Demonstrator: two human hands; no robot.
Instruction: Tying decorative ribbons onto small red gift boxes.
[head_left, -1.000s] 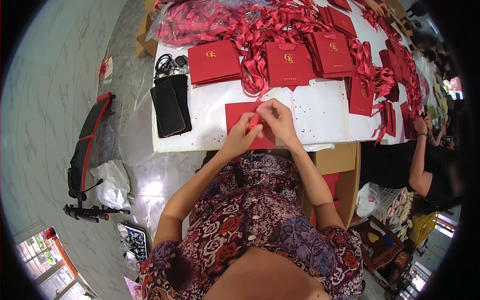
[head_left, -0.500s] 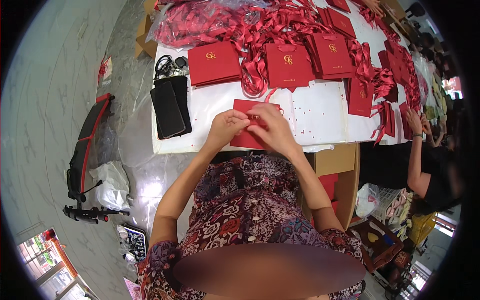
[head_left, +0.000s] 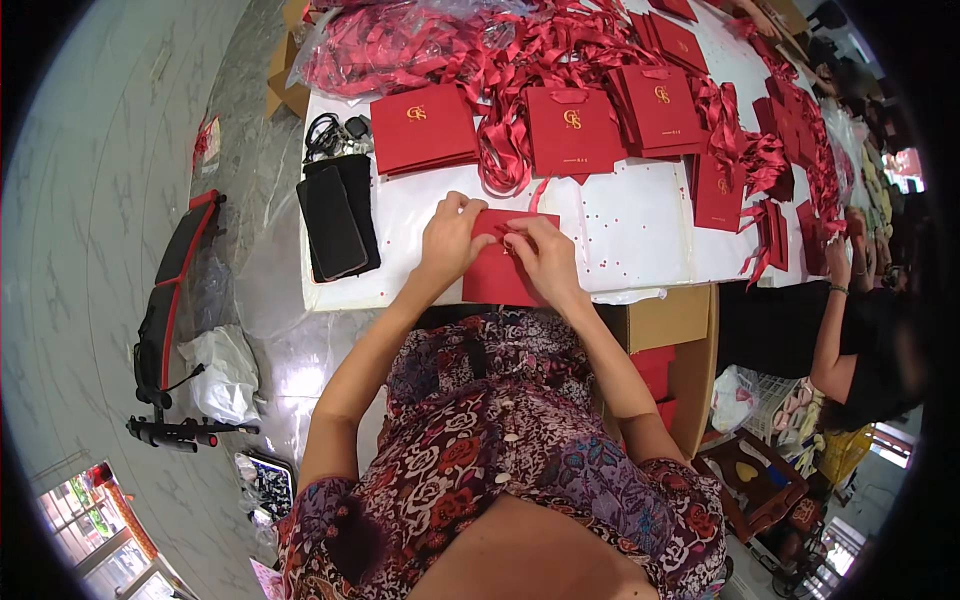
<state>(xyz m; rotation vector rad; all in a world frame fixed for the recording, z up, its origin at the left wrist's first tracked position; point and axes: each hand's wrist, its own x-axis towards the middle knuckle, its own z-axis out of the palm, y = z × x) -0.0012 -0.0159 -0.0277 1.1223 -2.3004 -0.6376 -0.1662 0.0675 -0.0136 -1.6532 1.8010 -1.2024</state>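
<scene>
Head view: both hands work on a flat red paper bag point(head_left: 495, 275) lying at the near edge of the white worktop point(head_left: 640, 235). Left hand point(head_left: 450, 240) fingers clamp the bag's left top edge; right hand point(head_left: 545, 258) fingers pinch narrowly at its top centre. A black phone point(head_left: 332, 235) lies left.

A single head-worn fisheye view looks steeply down from above the person's chest onto the white surface point(head_left: 640, 235), close in, edges bending toward the rim.

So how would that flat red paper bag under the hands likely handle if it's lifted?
The red paper bag lies flat and thin, so it is probably light. With both the left hand and right hand on it, it looks like card: likely bendable and easily creased.
</scene>
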